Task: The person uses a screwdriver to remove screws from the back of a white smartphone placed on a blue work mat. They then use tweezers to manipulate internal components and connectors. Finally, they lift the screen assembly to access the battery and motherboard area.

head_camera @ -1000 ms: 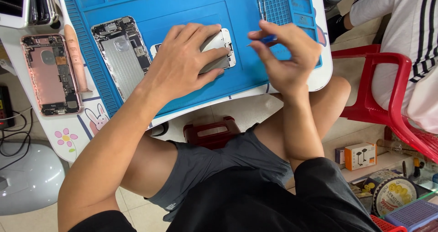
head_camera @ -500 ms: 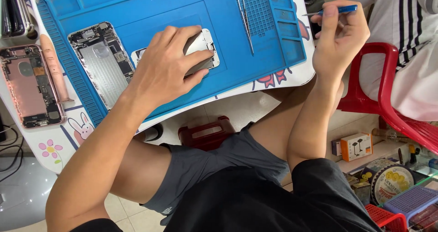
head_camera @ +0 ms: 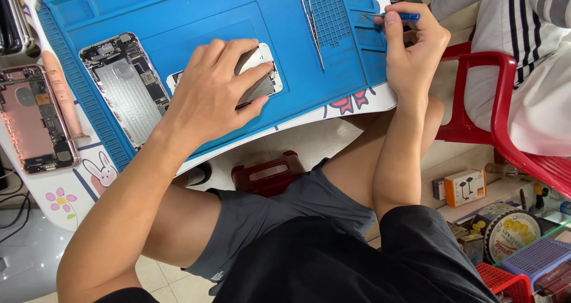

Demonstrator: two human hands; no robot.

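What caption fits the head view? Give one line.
Left hand pins a phone part on the blue mat; right hand grips a blue-handled tool.

opened phone [head_camera: 126, 87] lies left of tweezers [head_camera: 311, 22] on mat [head_camera: 196, 17].
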